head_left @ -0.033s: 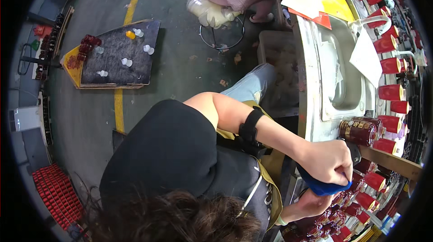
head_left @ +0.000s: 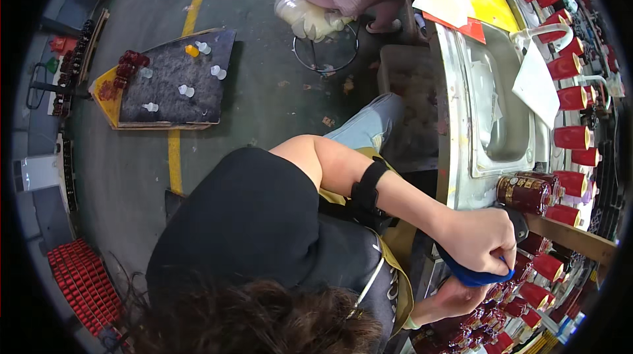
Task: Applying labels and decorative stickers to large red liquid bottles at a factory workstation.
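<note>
By the left hand (head_left: pixel 480 240), a blue cloth (head_left: pixel 469 277) is pinched near dark-red glass bottles (head_left: pixel 523 193); the grip of the right hand (head_left: pixel 456 298), below, is hidden. Handling seems under way; what remains cannot be told.

Black shirt (head_left: pixel 231 215), mustard apron (head_left: pixel 404 293), black armband (head_left: pixel 364 193)

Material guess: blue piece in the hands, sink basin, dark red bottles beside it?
Blue cloth: probably woven fabric, matte; it bends softly below the left hand, fibre unclear.
Sink: likely stainless steel, satin; grey with soft reflections.
Dark red bottles: glass or clear plastic, glossy; bright highlights and a see-through tint, so the look leaves it open.
</note>
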Tool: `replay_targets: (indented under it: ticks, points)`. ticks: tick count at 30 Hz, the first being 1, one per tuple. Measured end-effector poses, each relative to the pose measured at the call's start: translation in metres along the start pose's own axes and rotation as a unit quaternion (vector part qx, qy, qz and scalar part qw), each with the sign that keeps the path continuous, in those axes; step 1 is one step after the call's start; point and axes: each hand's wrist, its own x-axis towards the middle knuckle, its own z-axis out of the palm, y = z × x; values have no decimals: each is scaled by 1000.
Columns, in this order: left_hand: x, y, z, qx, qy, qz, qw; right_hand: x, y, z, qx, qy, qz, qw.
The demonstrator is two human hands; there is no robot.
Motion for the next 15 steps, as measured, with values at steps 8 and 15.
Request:
replay_targets:
  ticks: [8,15]
  points:
    - [-3,21,2,114,-26,-20,993,-6,14,36,-92,133,25,987]
    - [-1,30,-11,-45,-85,-161,982,-33,24,18,-185,49,188,963]
